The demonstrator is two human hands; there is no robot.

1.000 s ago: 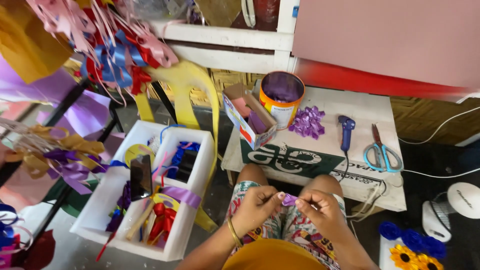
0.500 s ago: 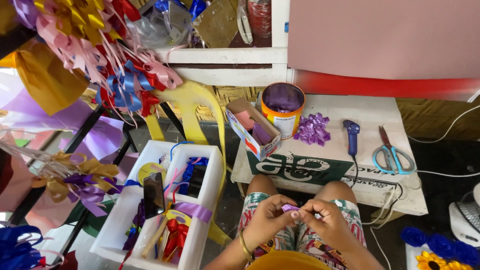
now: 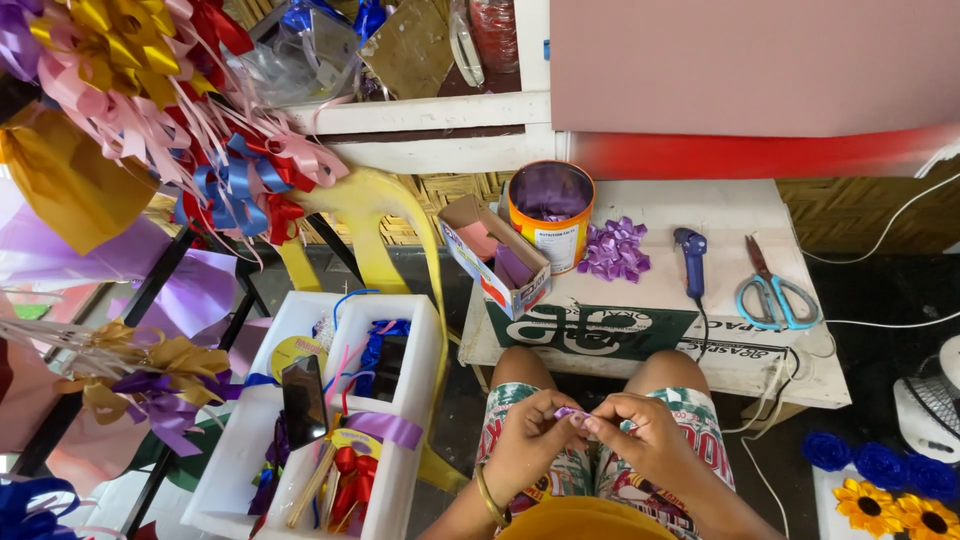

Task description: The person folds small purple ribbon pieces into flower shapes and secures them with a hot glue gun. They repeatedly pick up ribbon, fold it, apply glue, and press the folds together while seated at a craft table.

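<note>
Purple ribbon piece (image 3: 572,413) is sitting pinched between both hands, low centre of the view, above the person's lap. Left hand (image 3: 528,443) fingers are closing on its left end; right hand (image 3: 640,436) fingers are gripping its right end, fingertips of the two hands nearly touching. A gold bangle (image 3: 487,497) is riding on the left wrist. Patterned shorts (image 3: 560,470) are showing under the hands.

Just beyond the knees, a low white desk (image 3: 730,360) is carrying a finished purple bow (image 3: 613,250), an orange tin (image 3: 550,217) with purple ribbon inside, an open cardboard box (image 3: 500,260) tilted at the desk's left edge, a blue glue gun (image 3: 690,255) and blue-handled scissors (image 3: 775,295) lying flat, well apart from the hands.

Left of the legs, a white foam box (image 3: 300,460) is holding ribbon spools, red bows and a dark phone (image 3: 303,400) standing upright. Upper left, a bunch of gold, pink, red and blue bows (image 3: 180,120) is hanging. Bottom right, blue and yellow fabric flowers (image 3: 880,490) are lying.
</note>
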